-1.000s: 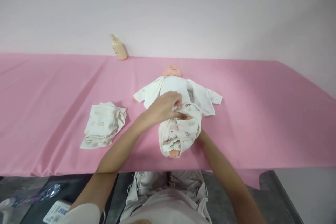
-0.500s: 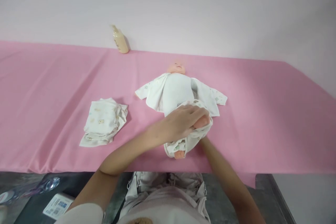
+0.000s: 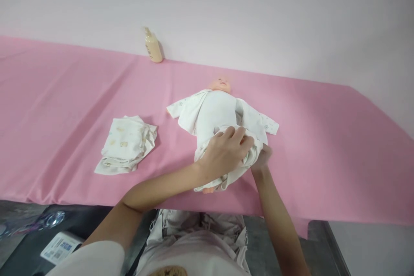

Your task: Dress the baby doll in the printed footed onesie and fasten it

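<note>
A baby doll (image 3: pixel 222 85) lies on its back on the pink cloth, head toward the wall. Its white jacket (image 3: pixel 189 114) is spread open over both arms, with a white body (image 3: pixel 215 110) between the sides. Patterned baby trousers (image 3: pixel 237 176) are bunched around its legs, and one foot (image 3: pixel 208 190) pokes out at the near end. My left hand (image 3: pixel 224 151) reaches across the legs, fingers curled on the trousers' fabric. At the right side of the bunched trousers, my right hand (image 3: pixel 262 156) grips their edge; its fingers are partly hidden and blurred.
A folded stack of patterned baby clothes (image 3: pixel 124 144) rests to the left. A pump bottle (image 3: pixel 153 47) stands at the back against the wall. Below the table's front edge are a clear plastic bottle (image 3: pixel 35 223) and a white box (image 3: pixel 61 248).
My right hand has come up from beneath the legs to the right edge of the trousers. The doll's raised foot is now covered by fabric and my left hand. The view has tilted slightly.
</note>
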The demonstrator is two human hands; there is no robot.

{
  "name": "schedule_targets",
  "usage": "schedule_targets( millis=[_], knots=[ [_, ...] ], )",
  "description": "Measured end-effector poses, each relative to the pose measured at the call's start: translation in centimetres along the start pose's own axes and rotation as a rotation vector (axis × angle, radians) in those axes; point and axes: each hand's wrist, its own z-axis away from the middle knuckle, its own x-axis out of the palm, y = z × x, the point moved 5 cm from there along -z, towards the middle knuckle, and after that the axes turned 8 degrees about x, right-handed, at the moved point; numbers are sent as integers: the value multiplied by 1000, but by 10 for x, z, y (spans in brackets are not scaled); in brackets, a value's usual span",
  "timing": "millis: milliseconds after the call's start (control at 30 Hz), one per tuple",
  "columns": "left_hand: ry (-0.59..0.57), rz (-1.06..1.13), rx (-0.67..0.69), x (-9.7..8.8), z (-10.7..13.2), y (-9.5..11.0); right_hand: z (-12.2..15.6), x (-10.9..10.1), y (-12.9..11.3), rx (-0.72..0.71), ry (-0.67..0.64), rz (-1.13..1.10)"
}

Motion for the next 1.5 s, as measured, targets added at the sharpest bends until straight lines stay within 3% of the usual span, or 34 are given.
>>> schedule_targets(
  millis=[133, 300, 433, 633, 767, 867, 1000, 1067, 1167, 1267, 1400, 1500],
  knots=[
    [-182, 46, -110, 4, 3, 0, -2, -1, -1, 116, 37, -126],
    [-375, 107, -231, 8, 6, -5, -2, 12, 9, 388, -97, -246],
    [-408, 114, -303, 3, 5, -13, -2, 14, 15, 448, -151, -222],
    [-434, 124, -402, -3, 2, -31, -3, 14, 14, 419, -119, -152],
    [-459, 82, -465, -8, 3, -41, -3, 21, 14, 477, -183, -140],
    [-462, 60, -391, -13, 7, -31, -6, 19, 21, 534, -143, -157],
    [-503, 230, 44, -1, 22, 23, -12, 2, 27, 434, 115, -24],
    [-512, 269, 263, 12, 35, 53, -14, -1, 27, 374, 142, 39],
    [-545, 250, 380, 31, 47, 75, -15, -3, 27, 356, 142, 45],
    [-540, 311, 365, 31, 44, 68, -15, -6, 27, 420, 163, 30],
    [-444, 434, 434, 9, 23, 40, -14, -8, 20, 455, 83, 76],
    [-366, 378, 240, 7, 3, 4, -12, -6, 8, 399, -84, 162]
  ],
)
